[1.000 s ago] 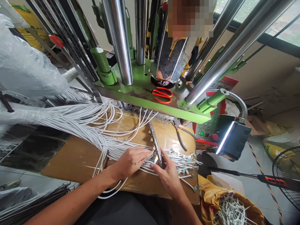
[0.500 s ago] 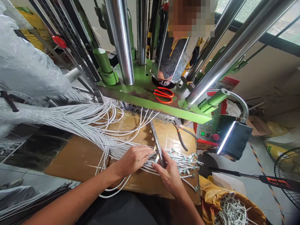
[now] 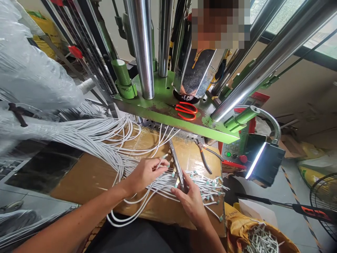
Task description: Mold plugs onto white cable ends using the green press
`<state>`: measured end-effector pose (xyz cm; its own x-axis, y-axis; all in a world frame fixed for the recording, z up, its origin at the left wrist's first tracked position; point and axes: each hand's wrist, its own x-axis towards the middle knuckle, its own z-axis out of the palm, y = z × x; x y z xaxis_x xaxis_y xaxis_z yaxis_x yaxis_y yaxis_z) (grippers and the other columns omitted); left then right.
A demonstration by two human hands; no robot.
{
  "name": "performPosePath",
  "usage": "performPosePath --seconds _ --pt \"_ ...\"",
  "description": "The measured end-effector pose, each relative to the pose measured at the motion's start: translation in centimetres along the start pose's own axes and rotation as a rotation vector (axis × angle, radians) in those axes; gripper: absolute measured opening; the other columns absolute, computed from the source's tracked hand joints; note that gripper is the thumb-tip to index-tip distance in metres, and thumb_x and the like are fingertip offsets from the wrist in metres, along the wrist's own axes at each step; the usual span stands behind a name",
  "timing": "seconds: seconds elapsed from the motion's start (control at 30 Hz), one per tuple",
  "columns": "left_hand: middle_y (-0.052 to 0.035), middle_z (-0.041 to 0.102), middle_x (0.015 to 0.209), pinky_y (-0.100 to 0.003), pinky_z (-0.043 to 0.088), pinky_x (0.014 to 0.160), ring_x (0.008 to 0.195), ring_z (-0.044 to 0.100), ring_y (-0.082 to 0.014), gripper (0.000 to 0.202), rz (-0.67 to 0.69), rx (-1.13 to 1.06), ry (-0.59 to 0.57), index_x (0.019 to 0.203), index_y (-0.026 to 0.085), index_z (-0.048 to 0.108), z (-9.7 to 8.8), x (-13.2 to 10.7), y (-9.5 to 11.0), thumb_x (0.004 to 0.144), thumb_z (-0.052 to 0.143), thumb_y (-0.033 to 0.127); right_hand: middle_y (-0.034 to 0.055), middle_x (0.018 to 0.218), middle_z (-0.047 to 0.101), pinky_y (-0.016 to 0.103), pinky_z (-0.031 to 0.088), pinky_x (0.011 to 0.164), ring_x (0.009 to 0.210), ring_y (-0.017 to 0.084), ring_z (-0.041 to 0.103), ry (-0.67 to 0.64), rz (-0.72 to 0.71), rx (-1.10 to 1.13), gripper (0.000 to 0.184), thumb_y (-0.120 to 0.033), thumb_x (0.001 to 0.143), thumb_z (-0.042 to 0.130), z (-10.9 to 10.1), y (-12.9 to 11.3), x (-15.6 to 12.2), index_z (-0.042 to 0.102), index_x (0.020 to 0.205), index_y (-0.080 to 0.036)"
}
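Note:
My right hand (image 3: 191,198) is wrapped round the near end of a long narrow metal bar (image 3: 176,160) with small brass-coloured pieces along its left side. Just left of the bar, my left hand (image 3: 147,173) pinches a white cable (image 3: 159,162) near its end, with a bit of teal showing at the fingertips. Under both hands lies a thick bundle of white cables (image 3: 100,140). Many of their teal-tipped ends (image 3: 207,182) fan out to the right of the bar. Two cables loop down over the near edge of the cardboard.
Brown cardboard (image 3: 79,175) covers the table. Pliers (image 3: 204,154) lie right of the bar, and red-handled scissors (image 3: 185,110) rest on the green press plate (image 3: 158,105). A lamp (image 3: 265,163) stands at right, above a yellow sack (image 3: 234,225) of white scraps.
My left hand has moved a little left, away from the bar, and a cable end now shows in its fingers. My right hand keeps its grip on the bar.

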<state>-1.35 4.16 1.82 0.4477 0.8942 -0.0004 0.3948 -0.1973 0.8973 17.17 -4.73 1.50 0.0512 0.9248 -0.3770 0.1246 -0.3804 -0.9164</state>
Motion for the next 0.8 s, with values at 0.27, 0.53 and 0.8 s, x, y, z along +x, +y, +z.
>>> performPosePath --seconds 0.27,0.53,0.8 --pt "-0.0064 0.073 0.094 -0.025 0.054 0.080 0.087 0.068 -0.0155 0.024 0.519 0.292 -0.046 0.102 0.015 0.067 0.6 0.9 -2.6 0.093 0.045 0.010 -0.0050 0.071 0.049 0.024 0.037 0.059 0.062 0.011 0.040 0.020 0.022 -0.016 0.068 -0.030 0.073 0.069 0.0 0.0 0.1 0.048 0.136 -0.015" --pt "-0.0083 0.072 0.103 -0.029 0.057 0.085 0.095 0.068 -0.0168 0.033 0.619 0.400 -0.037 0.113 0.016 0.065 0.4 0.9 -3.1 0.092 0.041 0.008 -0.0026 0.076 0.053 0.025 0.039 0.063 0.065 0.012 0.041 0.002 -0.020 -0.079 0.060 -0.030 0.075 0.066 -0.1 -0.4 0.0 0.052 0.131 -0.015" --pt "-0.0117 0.071 0.104 -0.033 0.058 0.083 0.094 0.068 -0.0201 0.034 0.687 0.529 0.004 0.112 0.011 0.062 0.5 0.5 -2.2 0.090 0.036 0.004 -0.0030 0.074 0.051 0.025 0.039 0.062 0.064 0.012 0.040 0.010 -0.024 -0.080 0.060 -0.031 0.075 0.066 0.0 -0.4 0.0 0.052 0.131 -0.015"
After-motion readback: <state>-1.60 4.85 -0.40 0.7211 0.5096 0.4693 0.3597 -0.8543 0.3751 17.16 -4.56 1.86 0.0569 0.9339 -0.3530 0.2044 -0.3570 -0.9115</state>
